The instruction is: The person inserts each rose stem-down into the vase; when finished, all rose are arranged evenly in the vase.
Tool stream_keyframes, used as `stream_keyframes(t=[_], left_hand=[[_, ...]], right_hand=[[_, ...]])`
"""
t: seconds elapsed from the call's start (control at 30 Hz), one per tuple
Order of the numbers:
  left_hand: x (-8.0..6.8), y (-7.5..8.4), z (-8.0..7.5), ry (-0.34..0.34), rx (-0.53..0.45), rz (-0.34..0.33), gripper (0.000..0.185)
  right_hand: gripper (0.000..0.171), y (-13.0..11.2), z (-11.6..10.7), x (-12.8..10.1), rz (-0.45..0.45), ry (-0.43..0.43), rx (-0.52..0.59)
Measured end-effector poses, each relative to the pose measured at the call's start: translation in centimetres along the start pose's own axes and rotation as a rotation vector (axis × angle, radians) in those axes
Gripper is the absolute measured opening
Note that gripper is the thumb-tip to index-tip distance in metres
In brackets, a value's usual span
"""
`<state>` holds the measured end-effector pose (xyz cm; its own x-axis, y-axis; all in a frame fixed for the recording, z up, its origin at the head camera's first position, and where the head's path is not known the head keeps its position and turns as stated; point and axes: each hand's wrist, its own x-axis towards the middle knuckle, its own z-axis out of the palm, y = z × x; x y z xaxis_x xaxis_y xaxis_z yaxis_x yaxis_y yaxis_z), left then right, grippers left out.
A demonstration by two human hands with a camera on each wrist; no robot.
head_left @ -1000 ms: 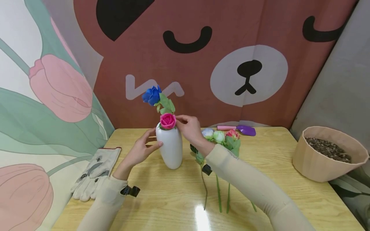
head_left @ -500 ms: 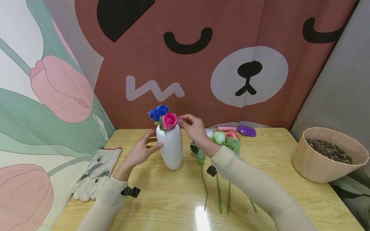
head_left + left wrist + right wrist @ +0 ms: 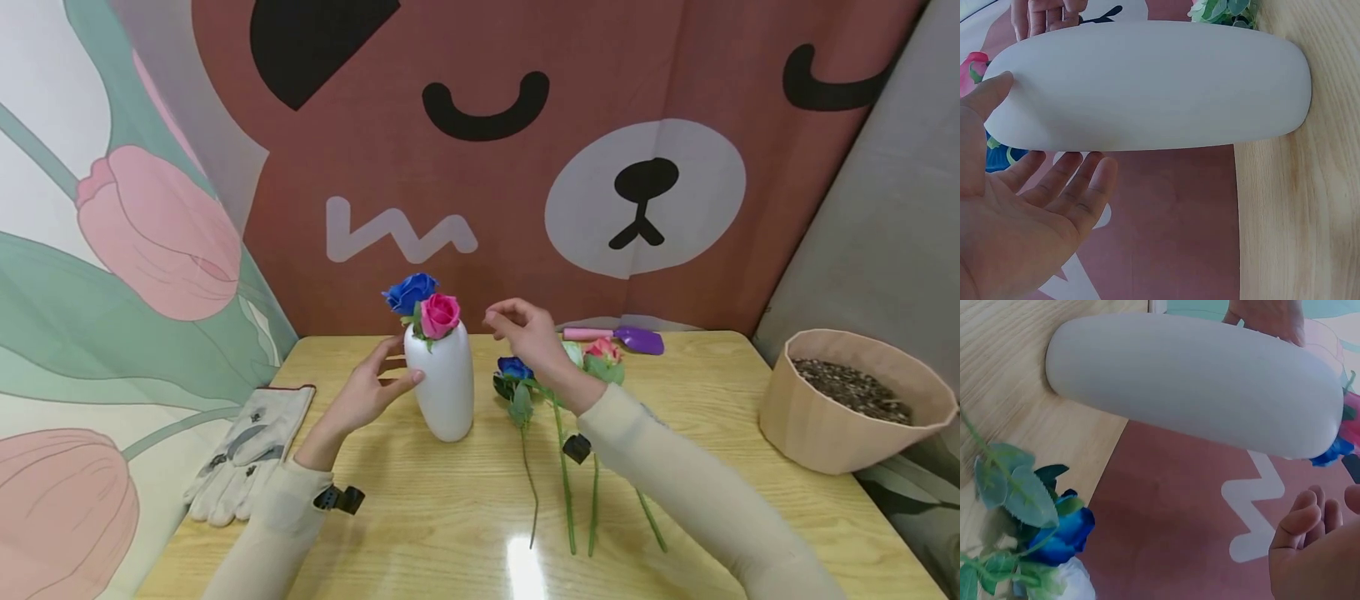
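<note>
A white vase (image 3: pixel 446 387) stands on the wooden table (image 3: pixel 420 517) with a blue rose (image 3: pixel 410 292) and a pink rose (image 3: pixel 439 314) in its mouth. My left hand (image 3: pixel 378 379) rests its thumb against the vase's left side, fingers straight and spread; the left wrist view shows that hand (image 3: pixel 1029 206) beside the vase (image 3: pixel 1147 87). My right hand (image 3: pixel 517 325) hovers to the right of the vase, fingers loosely curled and holding nothing. It hangs above loose flowers on the table: a blue rose (image 3: pixel 515 367) and a pink one (image 3: pixel 603 350). The right wrist view shows the vase (image 3: pixel 1197 381) and the lying blue rose (image 3: pixel 1063 534).
Long green stems (image 3: pixel 566 492) run toward the table's front edge. A purple trowel (image 3: pixel 637 338) lies at the back. A beige pot of soil (image 3: pixel 855 400) stands at the right. Grey work gloves (image 3: pixel 247 450) lie at the left edge. Printed cloth walls close in behind.
The blue rose sank lower into the vase. My right hand let go of the pink rose and moved right, away from the vase. The left hand has stayed put.
</note>
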<state>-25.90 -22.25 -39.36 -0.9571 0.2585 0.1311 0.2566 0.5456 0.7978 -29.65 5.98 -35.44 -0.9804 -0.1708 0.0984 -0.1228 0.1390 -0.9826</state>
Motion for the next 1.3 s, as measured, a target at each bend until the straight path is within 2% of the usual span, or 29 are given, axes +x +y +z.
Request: stream_keyframes(t=[0.17,0.5,0.73,0.97,1.3], left_hand=[[0.0,0.1,0.0,0.004,0.005,0.000,0.076],[0.0,0.2,0.0,-0.001,0.001,0.001,0.076],[0.1,0.2,0.0,0.000,-0.005,0.003,0.074],[0.1,0.3,0.0,0.000,-0.004,0.004,0.073],[0.0,0.3,0.0,-0.002,0.010,0.004,0.073]], right_hand=[[0.026,0.3,-1.5,-0.7,0.032,-0.033,0.001],[0.028,1.2,-4.8,-1.9,0.020,-0.073,-0.017],[0.027,1.4,-6.8,-2.9,0.047,-0.089,-0.062],[0.030,3.1,-8.8,-3.3,0.071,-0.111,-0.100],[0.030,5.6,-11.1,-3.6,0.091,-0.093,-0.177]])
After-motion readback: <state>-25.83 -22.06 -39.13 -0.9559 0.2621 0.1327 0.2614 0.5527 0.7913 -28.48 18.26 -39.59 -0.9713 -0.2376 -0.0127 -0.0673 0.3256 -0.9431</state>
